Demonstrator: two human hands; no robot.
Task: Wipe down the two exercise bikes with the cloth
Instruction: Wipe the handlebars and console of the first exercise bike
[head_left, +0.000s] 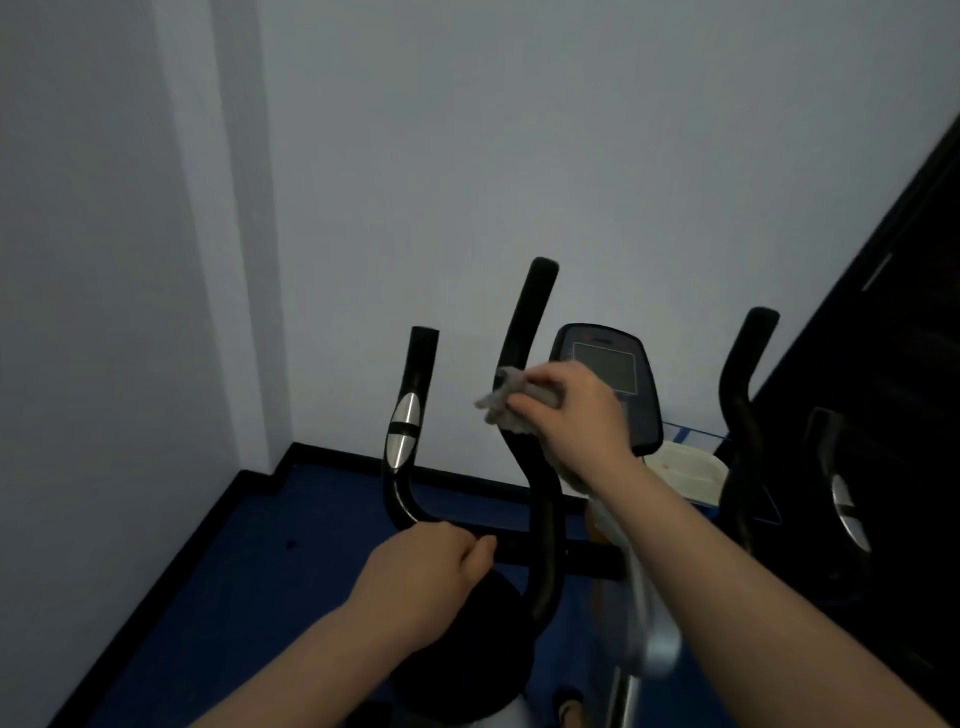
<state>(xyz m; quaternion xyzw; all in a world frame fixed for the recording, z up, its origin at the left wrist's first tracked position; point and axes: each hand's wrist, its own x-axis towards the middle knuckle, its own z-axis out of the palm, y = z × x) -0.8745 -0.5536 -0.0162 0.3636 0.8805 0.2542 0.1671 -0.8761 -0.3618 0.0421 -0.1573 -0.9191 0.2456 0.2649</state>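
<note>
Head camera view, looking down: nearest is the left hand (434, 564), whose fingers (480, 552) are curled around the black horizontal bar (519, 545) of the exercise bike (543, 519), with the thumb lying on top of the bar. Just below these fingers is a dark rounded part of the bike, too dim to name. To the left of these fingers the bar bends upward into the left handlebar grip (410, 415), which carries a shiny silver sensor plate (402, 437). Farther away, the right hand (571, 410) is raised higher, and its fingers (524, 405) are closed around the grey cloth (511, 395), pressing it against the tall black swing handle (524, 332); the cloth is bunched, and a loose end hangs out to the left of the fingers. The handle rises above the fingers and continues down below them to the horizontal bar. Just behind the right hand stands the console (608, 374) with a grey screen, partly hidden by the hand. To the right of these fingers, well apart, another black swing handle (743, 395) rises, and beside it is a second grip with a silver plate (847, 512). Beneath everything lies the blue floor (249, 571), and beyond is the pale wall (467, 156).
</note>
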